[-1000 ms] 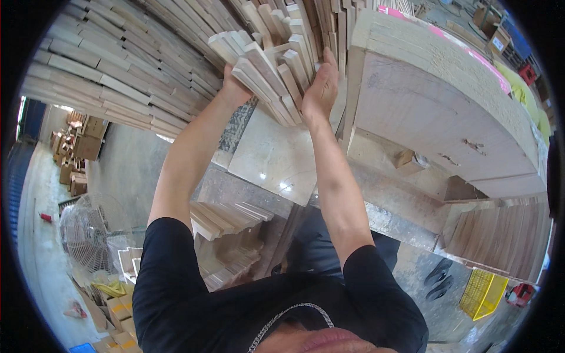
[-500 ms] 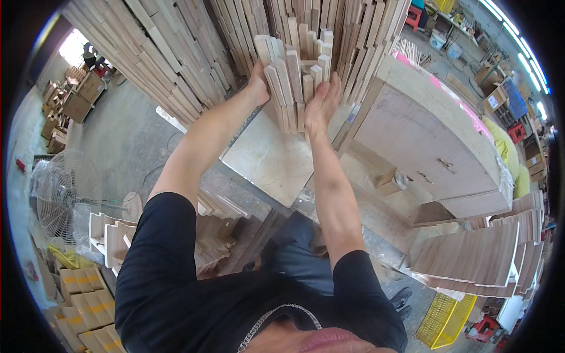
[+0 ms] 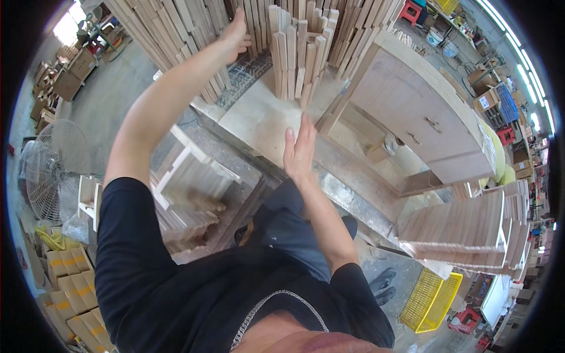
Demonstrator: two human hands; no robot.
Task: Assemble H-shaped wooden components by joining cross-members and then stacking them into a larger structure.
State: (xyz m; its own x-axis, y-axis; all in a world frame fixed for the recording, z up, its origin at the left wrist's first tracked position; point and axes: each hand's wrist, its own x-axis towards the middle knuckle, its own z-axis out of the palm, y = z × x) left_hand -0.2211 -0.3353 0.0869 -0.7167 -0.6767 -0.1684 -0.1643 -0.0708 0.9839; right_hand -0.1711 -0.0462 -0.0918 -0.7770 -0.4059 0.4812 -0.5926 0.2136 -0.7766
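Note:
A bundle of pale wooden strips (image 3: pixel 292 65) stands on end on a worn board (image 3: pixel 259 120), in front of taller stacks of strips (image 3: pixel 176 35). My left hand (image 3: pixel 235 40) reaches up between the left stack and the bundle, its fingers apart and holding nothing; whether it touches the stack I cannot tell. Nearer to me, my right hand (image 3: pixel 301 148) is over the board just below the bundle. Its fingers are stretched out and nothing is in them.
At right stands a large wooden cabinet-like frame (image 3: pixel 421 112). Curved wooden panels (image 3: pixel 453 232) are stacked at lower right, above a yellow crate (image 3: pixel 429 301). More wooden pieces (image 3: pixel 194 188) sit at lower left, near a floor fan (image 3: pixel 56 170) and cardboard boxes (image 3: pixel 70 276).
Both hands have come off the bundle, which stands by itself. My left hand has moved up and left toward the left stack; my right hand has drawn back toward me.

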